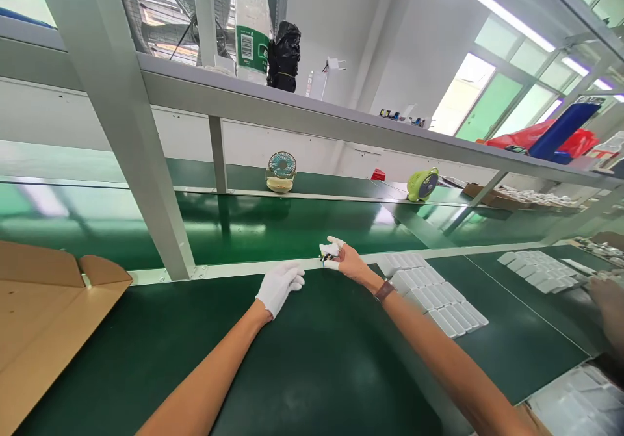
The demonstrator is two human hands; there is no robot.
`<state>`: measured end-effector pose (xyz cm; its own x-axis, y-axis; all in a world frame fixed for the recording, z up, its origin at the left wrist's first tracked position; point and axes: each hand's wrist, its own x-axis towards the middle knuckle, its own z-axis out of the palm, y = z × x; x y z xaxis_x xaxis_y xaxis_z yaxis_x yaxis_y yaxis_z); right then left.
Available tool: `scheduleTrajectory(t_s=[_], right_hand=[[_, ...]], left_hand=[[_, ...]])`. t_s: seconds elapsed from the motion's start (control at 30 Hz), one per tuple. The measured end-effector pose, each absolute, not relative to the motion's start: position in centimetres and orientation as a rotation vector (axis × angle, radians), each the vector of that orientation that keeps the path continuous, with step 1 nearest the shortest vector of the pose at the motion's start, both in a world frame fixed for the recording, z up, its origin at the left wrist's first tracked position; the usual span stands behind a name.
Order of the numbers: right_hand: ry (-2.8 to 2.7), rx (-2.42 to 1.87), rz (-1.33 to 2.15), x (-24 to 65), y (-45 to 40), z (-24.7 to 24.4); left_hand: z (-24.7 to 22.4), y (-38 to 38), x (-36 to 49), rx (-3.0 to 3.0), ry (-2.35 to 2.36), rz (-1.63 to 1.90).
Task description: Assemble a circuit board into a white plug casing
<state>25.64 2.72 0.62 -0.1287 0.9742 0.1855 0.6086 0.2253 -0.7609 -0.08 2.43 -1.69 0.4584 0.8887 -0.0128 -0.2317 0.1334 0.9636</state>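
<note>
Holds out the left hand, clad in a white fabric glove, near a pale metal rail, fingers loosely extended and relaxed; cannot tell whether touching the dark green work surface underneath. Farther right, pinches a small part with black, yellow and blue bits between the white-covered fingertips of the right hand, palm bare, with a brown band worn round the wrist. Has this part near the rail, too small to make out in detail.

Shows at far left an open brown cardboard box, then a thick grey metal post slanting up past a long grey metal shelf. Includes on that shelf a clear plastic bottle with a green label just beside a bundle in black plastic. Beyond the rail, reveals a glossy green belt, and behind it a small round teal fan on a cream base, then a lime-green round fan. Right of the right hand, displays rows of whitish plastic trays; farther right, a second tray group near another person's blurred hand.
</note>
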Motion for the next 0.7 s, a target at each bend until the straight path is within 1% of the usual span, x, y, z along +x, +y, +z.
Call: scheduleTrajectory(t_s=[0.1, 0.27, 0.47, 0.7], right_hand=[[-1.788, -1.349, 0.813, 22.9, -1.5, -1.0], [-1.774, -1.332, 0.919, 21.5, -6.6, -1.5], [-1.844, -1.456, 0.885, 24.7, -9.9, 1.0], [-2.004, -1.457, 0.753, 24.7, -10.3, 2.1]], left_hand=[[-2.3, 3.2, 0.1, 1.264, 0.877, 1.024], [-1.7, 1.3, 0.5, 1.63, 0.94, 0.91], [-1.0, -0.7, 0.9, 2.005, 0.92, 0.772], [-1.2, 0.1, 1.0, 2.134, 0.989, 0.765]])
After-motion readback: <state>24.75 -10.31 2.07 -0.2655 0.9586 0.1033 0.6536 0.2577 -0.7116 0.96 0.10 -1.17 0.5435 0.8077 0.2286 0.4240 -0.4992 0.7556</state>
